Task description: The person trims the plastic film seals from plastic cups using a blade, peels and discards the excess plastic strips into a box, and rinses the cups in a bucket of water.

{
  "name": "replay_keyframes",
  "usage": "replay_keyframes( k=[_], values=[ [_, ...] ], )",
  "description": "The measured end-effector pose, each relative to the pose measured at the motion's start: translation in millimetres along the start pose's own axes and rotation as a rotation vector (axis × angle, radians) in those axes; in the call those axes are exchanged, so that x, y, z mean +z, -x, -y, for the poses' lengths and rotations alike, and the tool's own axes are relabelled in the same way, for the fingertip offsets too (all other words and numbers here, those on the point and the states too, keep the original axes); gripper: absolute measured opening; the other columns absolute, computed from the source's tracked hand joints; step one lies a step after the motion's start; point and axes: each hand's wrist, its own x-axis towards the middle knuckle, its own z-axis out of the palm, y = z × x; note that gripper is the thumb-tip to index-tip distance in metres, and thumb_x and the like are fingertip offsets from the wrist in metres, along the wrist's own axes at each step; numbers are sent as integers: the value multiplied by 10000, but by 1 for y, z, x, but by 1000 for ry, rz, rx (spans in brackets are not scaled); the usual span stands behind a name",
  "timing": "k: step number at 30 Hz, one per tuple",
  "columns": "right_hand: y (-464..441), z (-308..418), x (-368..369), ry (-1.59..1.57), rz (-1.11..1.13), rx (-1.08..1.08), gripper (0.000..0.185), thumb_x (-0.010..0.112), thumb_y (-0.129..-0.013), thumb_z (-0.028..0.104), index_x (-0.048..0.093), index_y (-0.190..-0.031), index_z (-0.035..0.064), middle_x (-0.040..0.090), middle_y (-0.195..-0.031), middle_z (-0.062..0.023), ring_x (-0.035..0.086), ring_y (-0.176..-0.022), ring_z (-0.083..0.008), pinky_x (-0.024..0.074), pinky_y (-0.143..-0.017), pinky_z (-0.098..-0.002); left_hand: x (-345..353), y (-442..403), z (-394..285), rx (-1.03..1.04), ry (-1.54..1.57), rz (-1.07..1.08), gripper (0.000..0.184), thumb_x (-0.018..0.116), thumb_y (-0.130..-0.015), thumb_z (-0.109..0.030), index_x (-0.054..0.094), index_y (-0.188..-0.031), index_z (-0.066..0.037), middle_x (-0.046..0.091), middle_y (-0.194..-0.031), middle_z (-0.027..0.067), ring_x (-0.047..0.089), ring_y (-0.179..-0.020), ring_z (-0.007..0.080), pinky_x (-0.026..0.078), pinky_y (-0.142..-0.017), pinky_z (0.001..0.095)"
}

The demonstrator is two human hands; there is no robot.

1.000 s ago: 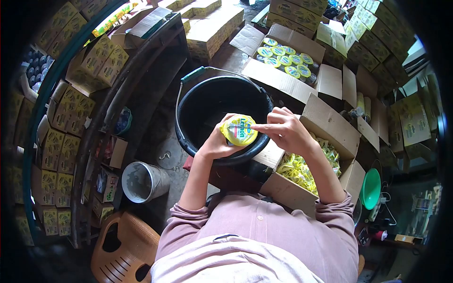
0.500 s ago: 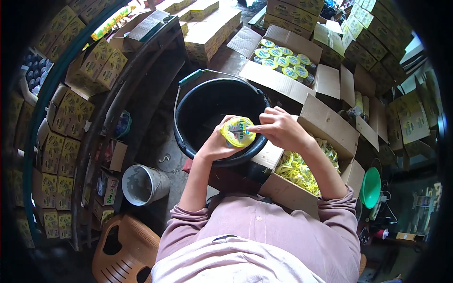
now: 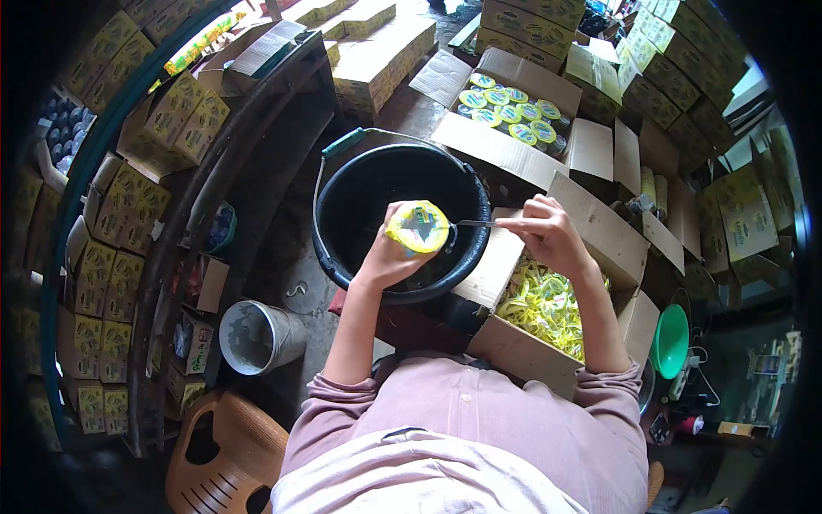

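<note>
My left hand is wrapped round a cup with a yellow printed lid, held over the near part of a black bucket. The lid now shows a dark star-shaped cut or opening in its middle. To the right, my right hand grips a thin metal tool, whose tip is close to the right edge of the lid. Whether tip and lid touch I cannot tell. Below my right hand, an open carton holds a heap of yellow strips.
Beyond the bucket stands an open carton of yellow-lidded cups. A grey pail and a brown chair are at the left, beside a shelf of cartons. A green bowl is at the right.
My right hand has moved right, away from the lid, and the metal tool now shows clearly. My left hand has shifted slightly left with the cup, and the lid's middle has turned dark.
</note>
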Motion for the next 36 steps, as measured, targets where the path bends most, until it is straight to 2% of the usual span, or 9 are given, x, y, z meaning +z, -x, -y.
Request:
replay_keyframes(
  k=[5,8,11,14,20,24,30,33,36],
  values=[
    [27,13,14,-100,-249,150,270,656,-672,-7,684,-897,139,476,-584,-42,439,-570,-183,374,-570,-311,-4,-6,1,-152,-190,-28,520,727,-657,-164,418,-1040,6,500,-996,151,544,-939,270,434,-822,325],
    [46,25,33,-157,-340,264,251,649,-690,-16,682,-901,117,468,-584,-57,436,-549,-190,355,-542,-314,-15,-16,4,-257,-449,162,531,701,-677,-215,400,-1049,16,491,-992,171,533,-954,298,432,-830,329],
    [63,38,46,-284,-421,404,228,629,-716,-46,669,-915,58,511,-619,-41,450,-555,-115,340,-498,-245,-18,-30,11,-367,-668,323,584,695,-652,-276,388,-1047,26,540,-992,193,560,-938,333,467,-791,357],
    [77,46,51,-395,-483,487,243,620,-725,-61,658,-945,37,498,-621,-21,427,-574,-85,329,-520,-221,-15,-41,2,-384,-906,435,598,702,-636,-290,398,-1048,19,565,-989,196,579,-918,328,482,-781,373],
    [109,49,51,-412,-541,581,249,612,-756,-42,645,-988,43,438,-655,23,366,-575,-56,286,-516,-202,-10,-60,0,-483,-1118,648,645,737,-599,-301,416,-1061,15,568,-1013,193,578,-934,307,479,-792,368],
    [124,51,54,-451,-612,698,257,621,-751,-25,652,-990,67,439,-637,22,370,-576,-65,298,-523,-213,-9,-69,1,-519,-1201,748,667,763,-563,-318,449,-1051,10,594,-988,168,595,-912,283,488,-778,349],
    [133,57,52,-518,-654,701,256,616,-768,-13,640,-1012,62,440,-652,30,368,-573,-51,301,-520,-202,-5,-85,-13,-576,-1379,958,556,761,-544,-346,604,-970,-25,634,-941,128,624,-852,260,504,-748,320],
    [136,59,53,-588,-685,732,288,612,-785,7,609,-1069,60,435,-653,48,361,-550,-33,306,-505,-177,-7,-97,-10,-677,-1380,1135,508,743,-551,-370,654,-936,-50,644,-931,115,631,-826,243,505,-741,318],
    [137,63,53,-718,-826,818,340,613,-800,41,563,-1136,68,422,-653,74,354,-536,-9,308,-491,-151,-14,-105,-18,-672,-1346,1216,527,724,-559,-408,658,-937,-46,646,-915,121,632,-812,237,503,-731,324]
  ],
)
